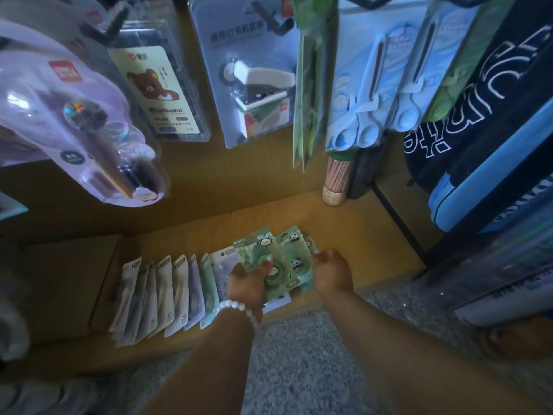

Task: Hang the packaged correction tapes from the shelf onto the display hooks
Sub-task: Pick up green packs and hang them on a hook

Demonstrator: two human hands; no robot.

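Both hands (pixel 287 272) grip green packs (pixel 276 256) over shelf (pixel 359 235) front edge.

"20" printed at foot of pale packets (pixel 169 316) on shelf; "kkuma" on bear card (pixel 155 88).

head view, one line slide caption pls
Both hands gather green panda correction tape packs off the wooden shelf.

A stationery shop, at the foot of a display rack.
We see a boxed stapler (pixel 257 82) and blue scissors (pixel 366 94) in sealed packs hanging from hooks, a row of packets (pixel 167 292) fanned out on a low wooden shelf (pixel 359 235), and a tub of pencils (pixel 336 182).
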